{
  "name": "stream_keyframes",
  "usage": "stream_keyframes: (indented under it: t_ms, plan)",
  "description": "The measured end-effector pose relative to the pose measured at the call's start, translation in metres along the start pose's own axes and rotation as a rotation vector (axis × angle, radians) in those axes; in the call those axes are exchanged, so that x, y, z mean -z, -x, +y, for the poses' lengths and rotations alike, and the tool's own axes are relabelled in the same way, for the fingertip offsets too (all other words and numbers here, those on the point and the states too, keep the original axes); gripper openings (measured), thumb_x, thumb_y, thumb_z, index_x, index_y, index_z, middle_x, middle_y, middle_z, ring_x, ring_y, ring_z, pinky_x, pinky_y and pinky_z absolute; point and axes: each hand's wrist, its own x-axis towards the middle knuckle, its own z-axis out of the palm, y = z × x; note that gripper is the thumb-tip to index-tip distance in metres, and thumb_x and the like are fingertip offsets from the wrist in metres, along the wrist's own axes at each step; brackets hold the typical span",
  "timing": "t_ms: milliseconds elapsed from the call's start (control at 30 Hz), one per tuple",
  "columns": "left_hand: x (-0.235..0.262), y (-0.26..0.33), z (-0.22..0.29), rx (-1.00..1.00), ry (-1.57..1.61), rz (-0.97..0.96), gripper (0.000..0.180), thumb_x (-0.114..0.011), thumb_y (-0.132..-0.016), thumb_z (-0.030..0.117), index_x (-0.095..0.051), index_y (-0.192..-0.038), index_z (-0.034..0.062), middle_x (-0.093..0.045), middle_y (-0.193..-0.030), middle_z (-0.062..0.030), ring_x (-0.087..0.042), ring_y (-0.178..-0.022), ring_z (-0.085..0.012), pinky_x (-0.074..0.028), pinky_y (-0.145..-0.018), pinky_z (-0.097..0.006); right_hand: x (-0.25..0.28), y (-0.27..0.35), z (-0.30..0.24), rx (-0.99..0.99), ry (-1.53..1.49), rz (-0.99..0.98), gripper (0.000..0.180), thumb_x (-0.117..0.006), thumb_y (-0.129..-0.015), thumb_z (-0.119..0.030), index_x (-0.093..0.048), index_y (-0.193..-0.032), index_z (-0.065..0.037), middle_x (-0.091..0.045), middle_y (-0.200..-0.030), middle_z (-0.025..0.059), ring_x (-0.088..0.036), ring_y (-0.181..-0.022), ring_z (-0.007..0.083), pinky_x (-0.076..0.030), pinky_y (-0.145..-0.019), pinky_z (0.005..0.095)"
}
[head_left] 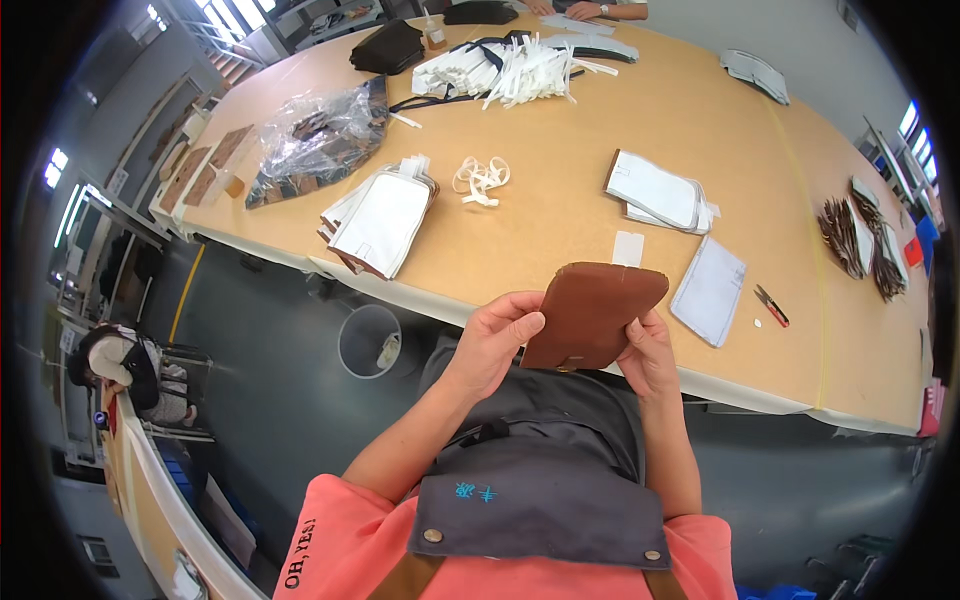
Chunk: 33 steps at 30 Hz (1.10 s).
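Note:
Between my two hands, at the table's near edge, is a brown leather panel with rounded far corners, tilted up. My left hand pinches its left edge, thumb on the face toward me. On the opposite edge my right hand grips it, fingers partly hidden behind. Just beyond the panel lies a small white strip. To the right are a pale grey-white panel and a pair of thread snips with red-orange and black handles. Farther off sits a small pile of white-faced panels.
Left on the table are a stack of white-faced brown panels, a loose white tape and a plastic-wrapped bundle. White strips heap farther back. A bin stands on the floor. Another person's hands show at the far edge.

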Motion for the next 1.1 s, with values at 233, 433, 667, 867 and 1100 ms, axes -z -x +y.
stream_keyframes:
  t_ms: [233,433,667,867,1100]
  plan:
    - [-0.014,-0.01,0.002,0.044,0.066,-0.015,0.024,-0.064,-0.098,0.009,-0.064,-0.12,0.0006,-0.068,-0.111,-0.0051,-0.061,-0.104,-0.0119,-0.05,-0.092,-0.029,0.007,0.0,0.012,-0.048,-0.057,0.015,0.04,-0.063,-0.098,-0.015,-0.054,-0.136,-0.005,-0.064,-0.129,0.0083,-0.063,-0.118,0.0221,-0.054,-0.098,0.0406]
    - [-0.022,-0.012,0.005,0.1,0.091,-0.065,0.015,-0.066,-0.096,0.006,-0.065,-0.11,0.0029,-0.066,-0.103,-0.0019,-0.059,-0.098,-0.01,-0.048,-0.09,-0.027,0.016,-0.001,0.019,-0.072,-0.077,0.012,0.04,-0.063,-0.098,-0.017,-0.054,-0.135,-0.005,-0.063,-0.132,0.009,-0.061,-0.12,0.0227,-0.052,-0.101,0.0407]
    - [-0.011,-0.015,0.001,0.11,0.165,-0.063,0.016,-0.065,-0.097,0.01,-0.064,-0.11,0.0011,-0.067,-0.105,-0.0038,-0.062,-0.096,-0.0108,-0.051,-0.087,-0.028,0.009,-0.003,0.024,-0.153,-0.08,0.061,0.053,-0.07,-0.094,-0.02,-0.049,-0.14,-0.007,-0.059,-0.136,0.0087,-0.058,-0.124,0.0236,-0.05,-0.104,0.0413]
    - [0.005,-0.022,0.006,0.171,0.276,0.041,0.023,-0.064,-0.098,0.013,-0.063,-0.118,0.001,-0.067,-0.112,-0.0058,-0.063,-0.105,-0.0142,-0.052,-0.094,-0.031,-0.004,-0.007,0.025,-0.159,-0.075,0.114,0.041,-0.059,-0.101,-0.016,-0.051,-0.139,-0.005,-0.062,-0.132,0.0094,-0.063,-0.119,0.0199,-0.053,-0.099,0.0358]
    - [0.017,-0.043,0.018,0.144,0.339,-0.004,0.037,-0.056,-0.102,0.022,-0.055,-0.134,0.0022,-0.064,-0.123,-0.0061,-0.061,-0.112,-0.015,-0.051,-0.097,-0.031,-0.022,-0.027,0.014,-0.191,-0.114,0.116,0.04,-0.057,-0.101,-0.017,-0.049,-0.137,-0.001,-0.061,-0.132,0.0107,-0.063,-0.118,0.0202,-0.053,-0.099,0.0365]
